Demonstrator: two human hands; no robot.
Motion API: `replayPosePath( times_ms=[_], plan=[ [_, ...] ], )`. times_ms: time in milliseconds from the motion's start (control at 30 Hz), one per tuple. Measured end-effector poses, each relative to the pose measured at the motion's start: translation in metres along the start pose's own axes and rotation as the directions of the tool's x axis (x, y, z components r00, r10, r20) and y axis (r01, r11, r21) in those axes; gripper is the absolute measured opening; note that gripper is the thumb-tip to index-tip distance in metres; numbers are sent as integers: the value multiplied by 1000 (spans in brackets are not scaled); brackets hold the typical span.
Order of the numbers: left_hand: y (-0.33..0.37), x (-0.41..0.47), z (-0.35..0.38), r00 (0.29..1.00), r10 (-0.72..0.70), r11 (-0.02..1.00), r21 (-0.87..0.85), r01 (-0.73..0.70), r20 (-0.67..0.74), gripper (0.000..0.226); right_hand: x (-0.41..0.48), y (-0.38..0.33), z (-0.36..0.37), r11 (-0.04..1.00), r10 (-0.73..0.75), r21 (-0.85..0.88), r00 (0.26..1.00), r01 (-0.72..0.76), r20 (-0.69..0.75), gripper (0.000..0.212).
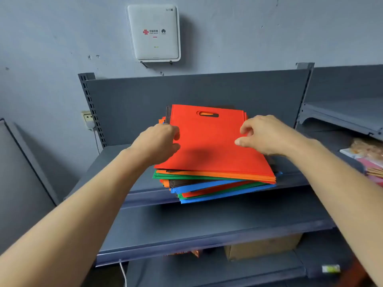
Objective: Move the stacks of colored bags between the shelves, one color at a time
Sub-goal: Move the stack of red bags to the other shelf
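Note:
A stack of flat colored bags (209,183) lies on the upper grey shelf (116,160), with layers of red, orange, green, brown and blue fanned out at the front. The top red bag (209,141) has a cut-out handle at its far end. My left hand (159,141) is at the red bag's left edge, with its loosely curled fingers and thumb over the fabric. My right hand (265,135) is over the right edge, with fingers and thumb curled just above the bag. Neither hand plainly grips anything.
A bare grey shelf (207,224) juts out below the stack, with a cardboard box (263,247) under it. More shelves (344,114) stand to the right, holding packaged goods (366,154). A white router (154,33) hangs on the wall above, and a wall socket (88,119) is at the left.

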State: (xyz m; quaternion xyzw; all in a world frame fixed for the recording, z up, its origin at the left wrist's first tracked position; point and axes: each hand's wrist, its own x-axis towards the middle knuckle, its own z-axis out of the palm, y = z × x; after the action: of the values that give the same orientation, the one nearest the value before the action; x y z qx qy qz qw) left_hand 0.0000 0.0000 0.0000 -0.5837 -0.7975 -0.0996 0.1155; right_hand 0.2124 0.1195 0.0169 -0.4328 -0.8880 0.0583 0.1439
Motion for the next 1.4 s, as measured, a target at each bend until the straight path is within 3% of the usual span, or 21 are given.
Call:
replayPosePath(
  times_ms=[200,567,667,767,933,1100,1300,1400],
  plan=[
    [1,21,20,946,-261,963,-20,270,192,49,21,12,19,997,71,-27,984,-68,166,53],
    [11,39,24,867,-427,869,-150,472,257,47,47,23,32,996,79,30,973,-87,216,66],
    [10,40,29,860,-442,851,-182,492,257,46,49,23,35,995,59,65,975,-75,216,66],
    [8,42,34,840,-480,834,-166,526,252,59,49,23,36,994,51,87,977,-70,206,62],
    [14,45,34,857,-417,803,-318,504,303,36,47,21,34,987,65,134,982,-90,180,55],
    [17,52,43,857,-393,780,-373,502,333,56,44,27,35,955,122,254,983,-154,139,55],
    [12,55,46,862,-400,724,-470,505,311,51,43,28,36,927,191,306,976,-215,106,54],
    [16,54,44,895,-393,806,-388,446,212,39,44,28,35,919,239,303,968,-253,82,51]
  ],
)
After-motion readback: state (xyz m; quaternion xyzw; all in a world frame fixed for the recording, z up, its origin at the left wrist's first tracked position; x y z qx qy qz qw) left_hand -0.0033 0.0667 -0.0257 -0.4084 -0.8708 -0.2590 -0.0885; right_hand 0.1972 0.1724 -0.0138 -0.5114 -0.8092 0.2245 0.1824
